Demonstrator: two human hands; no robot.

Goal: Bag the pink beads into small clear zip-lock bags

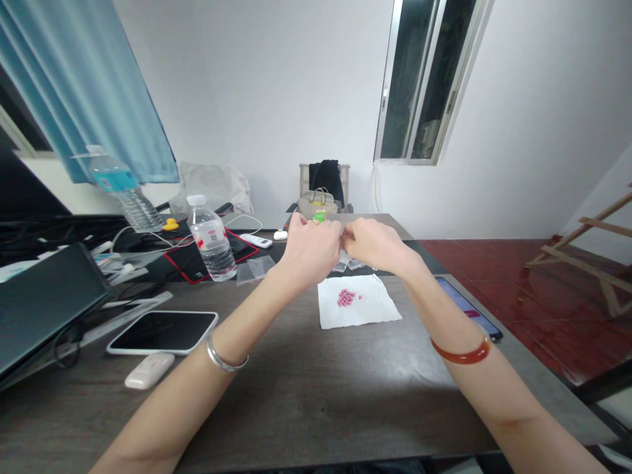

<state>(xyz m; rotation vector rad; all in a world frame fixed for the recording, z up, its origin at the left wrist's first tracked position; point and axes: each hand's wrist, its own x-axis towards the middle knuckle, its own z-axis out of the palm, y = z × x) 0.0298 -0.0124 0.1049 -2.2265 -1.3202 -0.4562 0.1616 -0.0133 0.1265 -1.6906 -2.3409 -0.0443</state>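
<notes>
My left hand [315, 250] and my right hand [374, 245] meet at the fingertips above the far side of the table. The fingers of both are curled and pinched together; whatever is between them is hidden. Below them a white sheet of paper [365, 317] lies on the wood, bearing a cluster of small pink pills [346, 298] with one pill [360, 297] apart to the right. Clear plastic bags [353, 264] show partly behind my hands. A small green-and-yellow object [320, 216] appears just beyond my left hand.
Left of my arms are a water bottle [212, 240], a second bottle [123, 187], a laptop [49, 309], a white-framed tablet or phone [162, 332] and a white case [149, 370]. More clear bags [255, 268] lie near the bottle. A phone [469, 306] lies beyond my right forearm.
</notes>
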